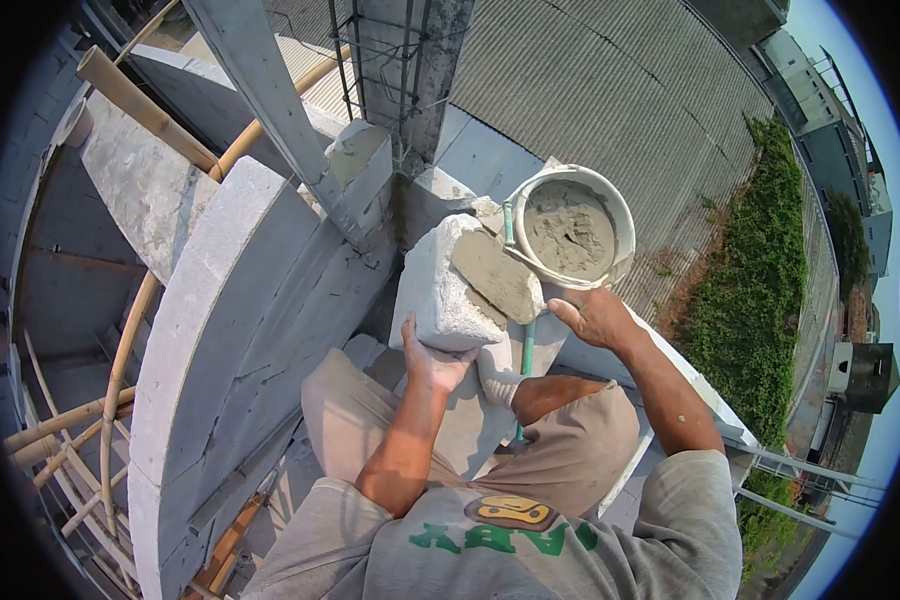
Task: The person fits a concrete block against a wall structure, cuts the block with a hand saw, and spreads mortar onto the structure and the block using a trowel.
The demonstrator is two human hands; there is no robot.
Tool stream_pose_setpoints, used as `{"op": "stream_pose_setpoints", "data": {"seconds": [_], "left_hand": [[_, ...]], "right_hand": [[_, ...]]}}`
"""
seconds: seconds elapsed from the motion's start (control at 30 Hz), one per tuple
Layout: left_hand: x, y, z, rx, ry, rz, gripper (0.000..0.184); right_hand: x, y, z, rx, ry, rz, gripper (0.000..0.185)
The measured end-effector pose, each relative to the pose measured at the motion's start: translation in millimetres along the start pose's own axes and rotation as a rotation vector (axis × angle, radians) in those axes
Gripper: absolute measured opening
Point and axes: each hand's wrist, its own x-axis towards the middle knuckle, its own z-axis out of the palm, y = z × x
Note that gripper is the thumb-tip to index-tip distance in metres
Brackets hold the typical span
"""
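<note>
A white lightweight concrete block point(432, 290) rests in my left hand point(438, 362), whose fingers press on its near side and underside. Wet grey mortar point(495, 272) covers part of the block's upper right face. Right beside the block is a white bucket point(622, 215) with grey mortar point(568, 228) inside. My right hand point(598, 318) is at the bucket's near side, thumb stretched out towards the block. Its other fingers lie against the bucket and are partly hidden; I see no tool in it. A green tube point(509, 225) shows at the bucket's left rim.
A curved block wall point(220, 290) rises on my left, with bamboo poles point(130, 330) beyond it. Ahead stands a concrete column point(410, 80) with exposed rebar. Past the wall's right edge lie a lower corrugated roof point(610, 90) and green climbing plants point(745, 300).
</note>
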Motion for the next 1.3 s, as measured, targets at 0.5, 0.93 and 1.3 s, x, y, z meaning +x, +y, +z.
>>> {"op": "stream_pose_setpoints", "data": {"seconds": [0.5, 0.93, 1.3], "left_hand": [[3.3, 6.5, 4.2, -0.014, 0.114, 0.04, 0.066], [-23.5, 29.1, -31.9, 0.052, -0.301, -0.002, 0.065], [9.1, 53.0, -116.9, 0.559, -0.467, 0.3, 0.06]], "right_hand": [[-50.2, 28.3, -7.0, -0.178, -0.015, -0.114, 0.049], [17.1, 115.5, 2.5, -0.171, 0.233, 0.44, 0.048], [37.1, -63.7, -56.1, -0.05, 0.348, -0.346, 0.074]]}}
